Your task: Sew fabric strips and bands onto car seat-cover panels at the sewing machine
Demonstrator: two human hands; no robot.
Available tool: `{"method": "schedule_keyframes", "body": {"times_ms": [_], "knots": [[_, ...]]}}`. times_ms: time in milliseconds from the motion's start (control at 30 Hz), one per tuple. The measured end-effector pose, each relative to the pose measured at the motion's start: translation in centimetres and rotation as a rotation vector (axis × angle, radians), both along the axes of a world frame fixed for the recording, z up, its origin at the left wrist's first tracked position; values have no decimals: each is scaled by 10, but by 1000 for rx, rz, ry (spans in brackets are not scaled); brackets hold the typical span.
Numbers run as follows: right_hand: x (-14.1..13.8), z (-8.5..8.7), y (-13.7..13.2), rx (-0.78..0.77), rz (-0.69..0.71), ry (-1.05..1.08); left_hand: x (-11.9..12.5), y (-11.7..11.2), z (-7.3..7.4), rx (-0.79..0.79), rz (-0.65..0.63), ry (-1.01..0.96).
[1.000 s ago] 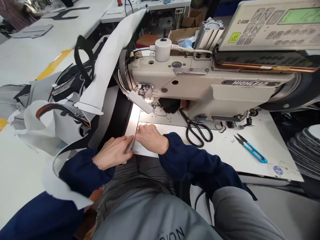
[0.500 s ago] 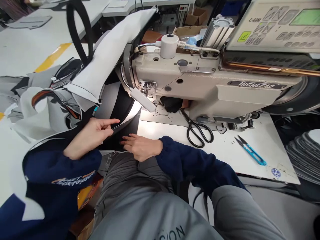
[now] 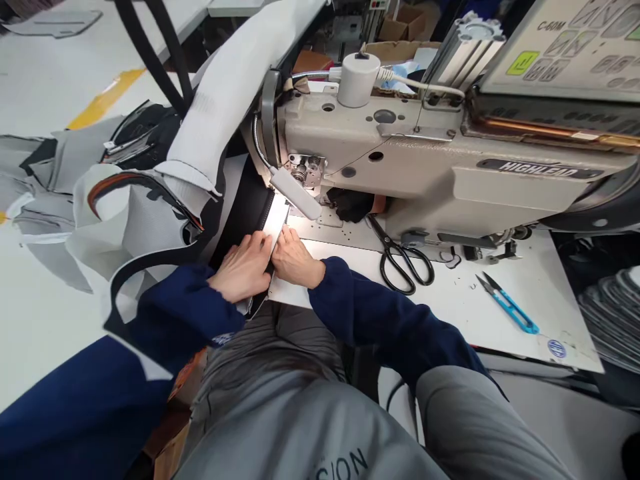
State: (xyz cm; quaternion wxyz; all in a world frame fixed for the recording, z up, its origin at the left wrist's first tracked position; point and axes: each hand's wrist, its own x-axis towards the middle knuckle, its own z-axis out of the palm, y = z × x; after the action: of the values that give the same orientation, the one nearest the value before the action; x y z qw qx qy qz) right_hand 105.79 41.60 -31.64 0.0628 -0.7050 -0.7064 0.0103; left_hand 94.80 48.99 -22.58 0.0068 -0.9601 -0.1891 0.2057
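A large black and light-grey fabric piece (image 3: 245,200) runs up to the needle area of the sewing machine (image 3: 425,167), its pale edge strip (image 3: 277,215) lit by the lamp (image 3: 296,193). My left hand (image 3: 243,268) lies on top of this fabric with its fingers bent and pressed together along the strip. Right beside it, my right hand (image 3: 296,259) pinches the fabric's edge just in front of the needle area. The fingertips of both hands nearly meet, and the pinched part of the cloth is hidden under them.
Black scissors (image 3: 407,260) rest on the machine bed, with blue thread snips (image 3: 510,303) further right. Bunched grey fabric (image 3: 105,220) and a black strap (image 3: 165,60) lie to the left. Stacked grey pieces (image 3: 613,320) stand at the far right.
My left hand has moved right and down onto the fabric, its pointing finger now bent. My right hand has moved up toward the needle and taken the edge. The fabric has shifted right.
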Motion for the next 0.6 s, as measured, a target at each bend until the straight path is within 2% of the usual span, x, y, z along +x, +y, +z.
{"method": "schedule_keyframes", "body": {"times_ms": [133,367,500,600], "knots": [[-3,-4,-1,9,-63,8,21,15,-7,-2,38,-5],[-4,-4,-7,31,-92,-18,29,28,-16,28,-2,59],[-6,-2,-11,33,-83,-48,35,36,-29,-49,-40,58],[-17,6,-20,11,-71,-93,39,43,-40,-95,-61,31]]}}
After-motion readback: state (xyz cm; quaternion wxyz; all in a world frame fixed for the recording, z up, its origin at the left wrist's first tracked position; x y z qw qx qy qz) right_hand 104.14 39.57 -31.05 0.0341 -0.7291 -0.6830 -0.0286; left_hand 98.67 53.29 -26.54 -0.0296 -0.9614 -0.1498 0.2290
